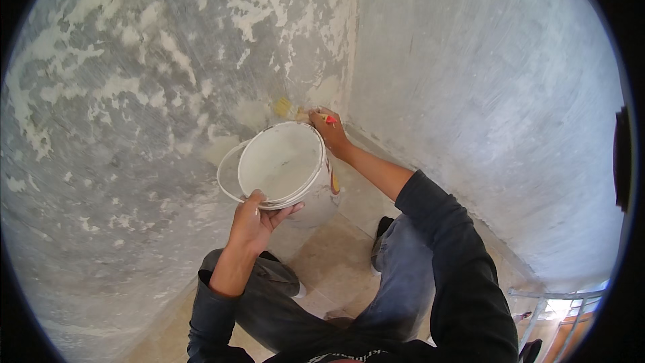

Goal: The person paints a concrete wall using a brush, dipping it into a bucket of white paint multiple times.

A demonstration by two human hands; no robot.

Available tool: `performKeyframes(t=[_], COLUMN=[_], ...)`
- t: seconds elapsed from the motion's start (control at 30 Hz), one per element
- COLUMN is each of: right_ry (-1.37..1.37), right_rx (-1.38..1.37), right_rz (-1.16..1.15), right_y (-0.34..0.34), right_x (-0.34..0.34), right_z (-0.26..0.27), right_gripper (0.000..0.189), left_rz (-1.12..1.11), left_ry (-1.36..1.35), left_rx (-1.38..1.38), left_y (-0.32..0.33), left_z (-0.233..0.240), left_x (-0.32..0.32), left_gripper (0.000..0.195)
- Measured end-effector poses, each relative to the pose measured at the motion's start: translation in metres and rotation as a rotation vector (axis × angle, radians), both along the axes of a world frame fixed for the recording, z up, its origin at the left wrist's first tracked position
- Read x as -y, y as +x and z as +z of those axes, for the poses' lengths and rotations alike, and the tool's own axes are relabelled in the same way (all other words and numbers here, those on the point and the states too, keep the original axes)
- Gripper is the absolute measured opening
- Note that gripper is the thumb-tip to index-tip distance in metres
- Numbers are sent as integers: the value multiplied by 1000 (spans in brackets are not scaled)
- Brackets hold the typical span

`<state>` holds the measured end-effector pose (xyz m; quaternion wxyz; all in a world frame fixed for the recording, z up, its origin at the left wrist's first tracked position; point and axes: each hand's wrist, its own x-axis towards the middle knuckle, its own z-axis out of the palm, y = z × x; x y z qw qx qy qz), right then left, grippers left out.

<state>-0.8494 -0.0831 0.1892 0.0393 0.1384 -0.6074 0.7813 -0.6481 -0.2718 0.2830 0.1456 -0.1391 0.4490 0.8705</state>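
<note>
My left hand (257,217) grips the near rim of a white plastic bucket (315,201), thumb over the edge and fingers beneath the lip. The bucket is tilted and whitish inside; its wire-like handle hangs over to the left. Just beyond the rim, my right hand (328,128) is closed around the handle of a paintbrush (283,107) with yellowish bristles and a red handle end. The bristles point left, at or close to the patchy grey-and-white wall (201,96); whether they touch it I cannot tell.
A smoother grey wall (468,75) meets the patchy one in a corner beyond the bucket. Beige floor tiles (327,257) lie below, between my feet. At the lower right stands a metal railing (554,295), with a bright gap behind it. A dark object (621,161) shows at the right edge.
</note>
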Motion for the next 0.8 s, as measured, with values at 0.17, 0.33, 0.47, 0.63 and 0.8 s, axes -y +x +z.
performKeyframes(t=[0.17, 0.33, 0.47, 0.63, 0.8], right_ry=[101, 18, -183, -237, -77], right_rx=[133, 63, -49, -125, 26], right_rz=[-94, -94, -86, -117, -93], right_y=[-2, -6, 6, 12, 2], right_x=[-4, 4, 16, 7, 7], right_z=[-30, 15, 74, 98, 32], right_gripper=[21, 24, 30, 32, 33], left_rz=[-21, -24, -34, -84, -94], left_ry=[12, -1, -43, -80, -51], left_rx=[-8, 40, 64, 67, 61], left_y=[0, -2, 5, 10, 11], left_z=[0, -5, -8, -8, -14], left_x=[1, 4, 11, 16, 19], left_gripper=[43, 43, 43, 44, 43])
